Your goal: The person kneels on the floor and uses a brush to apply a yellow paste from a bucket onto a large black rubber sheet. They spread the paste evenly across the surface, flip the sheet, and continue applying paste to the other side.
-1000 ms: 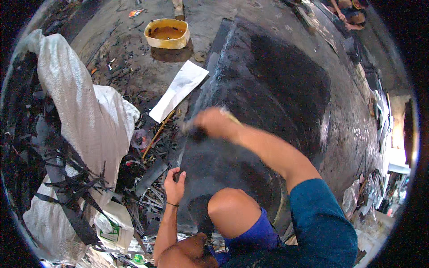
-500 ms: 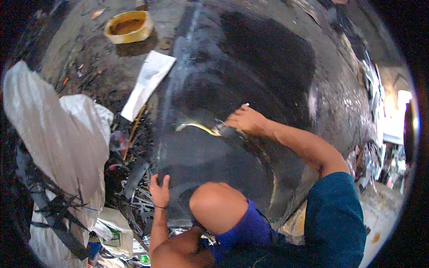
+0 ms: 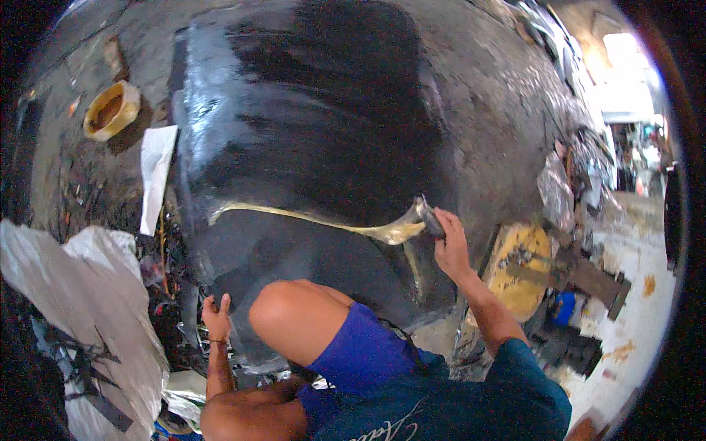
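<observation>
A large black sheet (image 3: 316,162), perhaps rubber, is spread before me on the ground. Its near left edge is gripped in my left hand (image 3: 216,320), thumb on the sheet side and fingers at the outer side. My right hand (image 3: 453,246) is closed around a small dark hand tool (image 3: 434,220), pressed to the sheet near its right side; the tool's exact kind is hard to make out. A glossy yellowish streak of glue-like paste (image 3: 309,219) runs across the sheet to the tool, thickest beside it. A thinner smear trails down toward my knee.
A yellow tub (image 3: 129,103) with brown contents stands at the far left, near a white strip (image 3: 156,176). Pale sacking (image 3: 95,287) and scraps lie left. A yellow stained container (image 3: 521,268) and dark pieces sit right of my arm. My bent knee (image 3: 283,312) overhangs the sheet.
My right hand has swept the tool rightward across the sheet, and the yellowish streak is now longer. My left hand stays at the sheet's edge. The whole view has shifted to the right.
</observation>
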